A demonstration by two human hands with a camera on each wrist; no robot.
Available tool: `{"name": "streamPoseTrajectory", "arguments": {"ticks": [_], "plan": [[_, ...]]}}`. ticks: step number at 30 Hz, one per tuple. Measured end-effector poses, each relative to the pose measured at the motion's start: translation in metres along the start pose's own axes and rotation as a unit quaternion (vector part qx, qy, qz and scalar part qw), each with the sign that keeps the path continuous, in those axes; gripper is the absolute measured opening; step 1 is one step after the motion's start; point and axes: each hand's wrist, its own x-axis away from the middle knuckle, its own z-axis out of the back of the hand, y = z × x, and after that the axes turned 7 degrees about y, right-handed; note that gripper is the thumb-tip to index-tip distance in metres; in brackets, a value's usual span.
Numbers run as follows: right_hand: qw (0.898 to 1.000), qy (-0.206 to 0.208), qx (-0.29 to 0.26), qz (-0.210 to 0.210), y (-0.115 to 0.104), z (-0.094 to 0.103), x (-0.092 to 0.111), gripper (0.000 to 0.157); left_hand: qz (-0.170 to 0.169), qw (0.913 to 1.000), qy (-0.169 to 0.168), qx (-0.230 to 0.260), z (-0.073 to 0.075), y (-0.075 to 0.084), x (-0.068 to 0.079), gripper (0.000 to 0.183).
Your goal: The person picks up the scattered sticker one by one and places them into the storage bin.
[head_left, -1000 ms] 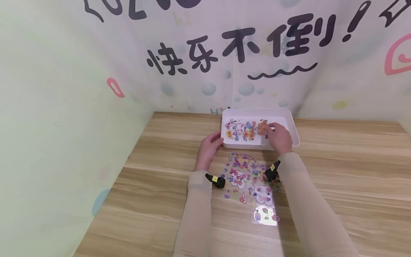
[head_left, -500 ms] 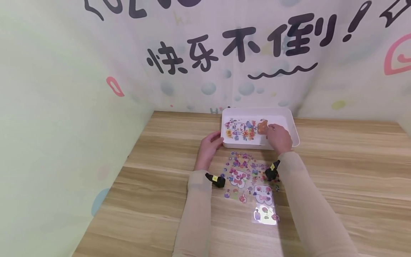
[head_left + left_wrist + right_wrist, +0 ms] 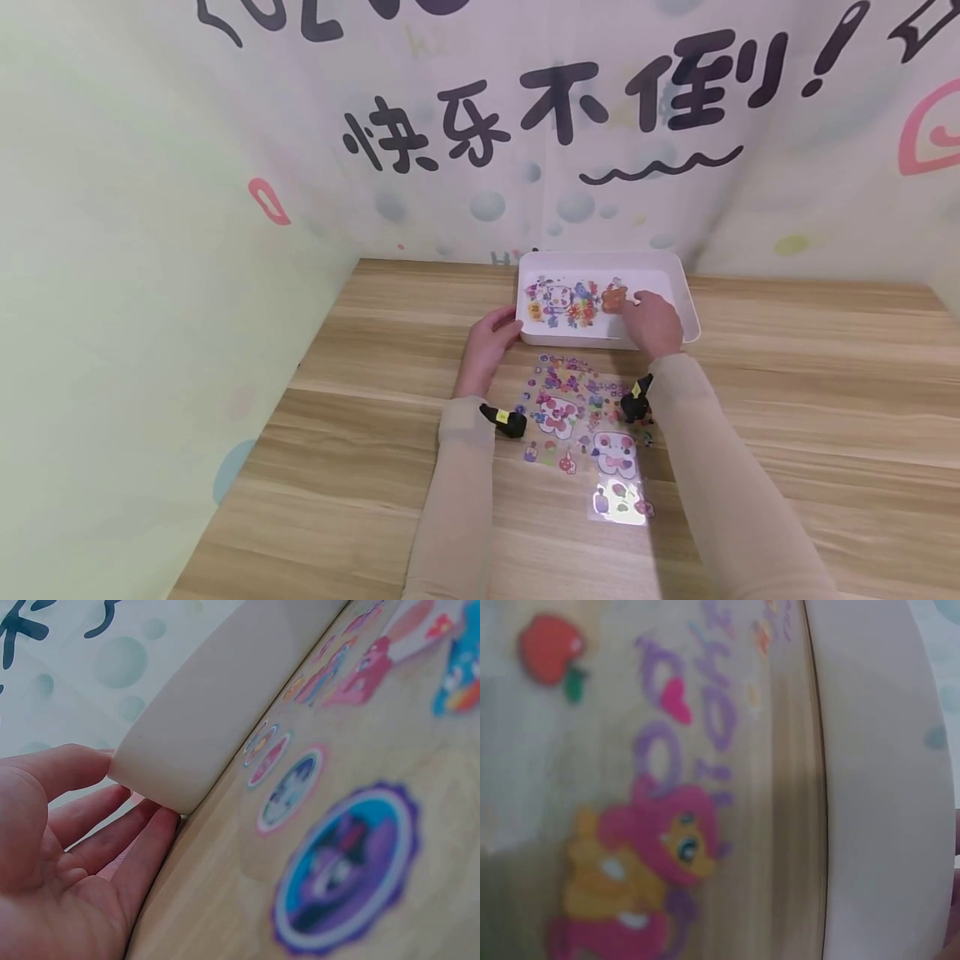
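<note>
Head view: brown piece (image 3: 614,300) just left of right grip (image 3: 654,323)

Left grip (image 3: 489,343) fairly spread, braced against tray (image 3: 570,342) to its right. Right: can't tell if pinching. I'd handle piece by its edge, clear of stickers (image 3: 559,298) further left.

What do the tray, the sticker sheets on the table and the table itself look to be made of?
Tray: probably smooth plastic; evenly white, rounded corners.
Sticker sheets: likely clear, glossy plastic film; wood grain shows through, and one catches bright glare.
Table: streaky grain, so wood or wood-look laminate; I can't tell which.
</note>
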Motion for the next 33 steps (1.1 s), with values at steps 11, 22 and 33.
{"name": "streamPoseTrajectory", "arguments": {"ticks": [11,22,33], "plan": [[0.999,-0.010,0.030,0.001,-0.0043,0.0019,0.0029,0.049,0.002,1.0000,-0.001,0.004,0.0005,0.0000,-0.0002,0.037],[0.999,-0.003,0.054,0.003,-0.0039,0.0024,0.0041,0.044,0.003,1.0000,0.004,-0.001,-0.0005,0.0011,0.0000,0.038],[0.999,0.024,0.046,0.000,-0.0023,0.0006,0.0043,0.046,0.005,1.0000,0.001,-0.001,-0.0008,0.0015,0.0011,0.038]]}}
